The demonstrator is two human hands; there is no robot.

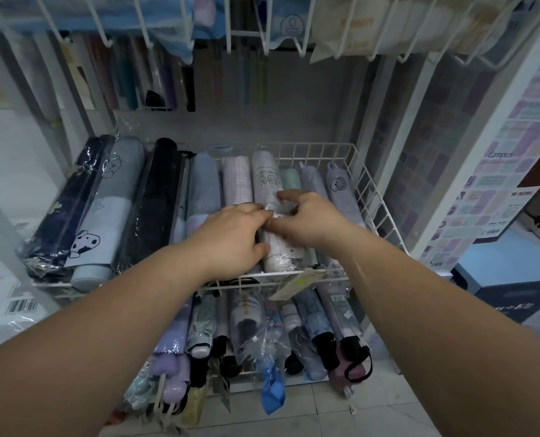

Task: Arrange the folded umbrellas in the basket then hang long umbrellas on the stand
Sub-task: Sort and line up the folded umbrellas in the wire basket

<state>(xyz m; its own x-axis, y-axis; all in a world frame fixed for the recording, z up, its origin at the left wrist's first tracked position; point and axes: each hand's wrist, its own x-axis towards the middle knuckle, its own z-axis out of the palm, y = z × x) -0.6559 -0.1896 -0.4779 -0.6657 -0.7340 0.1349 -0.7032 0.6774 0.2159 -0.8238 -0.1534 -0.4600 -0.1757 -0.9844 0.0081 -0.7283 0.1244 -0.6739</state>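
**At the Upper Basket: Seating of a Wrapped Folded Umbrella**

Above and beyond the fingers, a white wire stand [230, 36] is seen, with hooks overhead and two tiers below. The upper basket [361, 184] is filled with a row of folded umbrellas laid side by side, lengthwise away from the person, so that each pattern is kept visible. Further folded umbrellas [309, 320] are stacked in the lower tier, beneath the wrists.

The white umbrella [267, 178], sleeved in clear plastic, is lodged between a checked umbrella [237, 181] left of the fingers and a mint-green one [290, 181] to their right. It is gripped from both sides. The left hand [231, 238] is curled against its left flank, and the right hand [309, 216] is arched over its top. The fingers [289, 194] are bent and clamped on the wrapper, not spread.

This two-sided hold is judged to serve alignment, with the slippery sleeve steadied while the umbrella is pressed into its slot. Hanging of long umbrellas is not yet begun.
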